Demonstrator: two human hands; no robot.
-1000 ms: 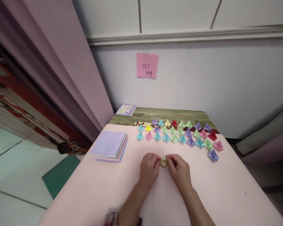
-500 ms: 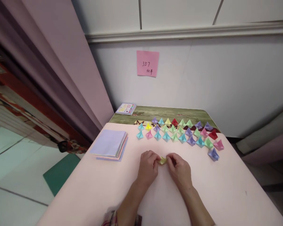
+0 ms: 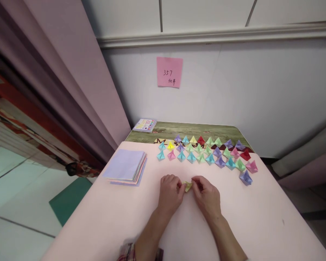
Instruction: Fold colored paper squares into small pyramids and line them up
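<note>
A small yellow folded paper boat point(image 3: 188, 186) is held between my two hands, low over the pink tabletop point(image 3: 190, 228). My left hand point(image 3: 171, 190) pinches its left end with thumb and fingers. At the right end, the thumb and forefinger of my right hand point(image 3: 207, 194) grip the paper. My fingers cover both tips of it. Beyond my hands stand rows of small folded paper boats point(image 3: 191, 157) in blue, green, purple, pink, yellow and red. The nearest one on the right is a purple paper boat point(image 3: 246, 177).
To the left lies a stack of coloured paper squares point(image 3: 125, 165), lavender on top. A printed paper pack point(image 3: 145, 125) rests at the table's far left corner. A pink note point(image 3: 170, 71) is stuck on the wall behind. Curtains point(image 3: 97, 72) hang on the left.
My left thumb and fingers have shifted slightly on the yellow paper, whose left end now shows differently. My right hand stays almost still. The rows of boats are unchanged.
</note>
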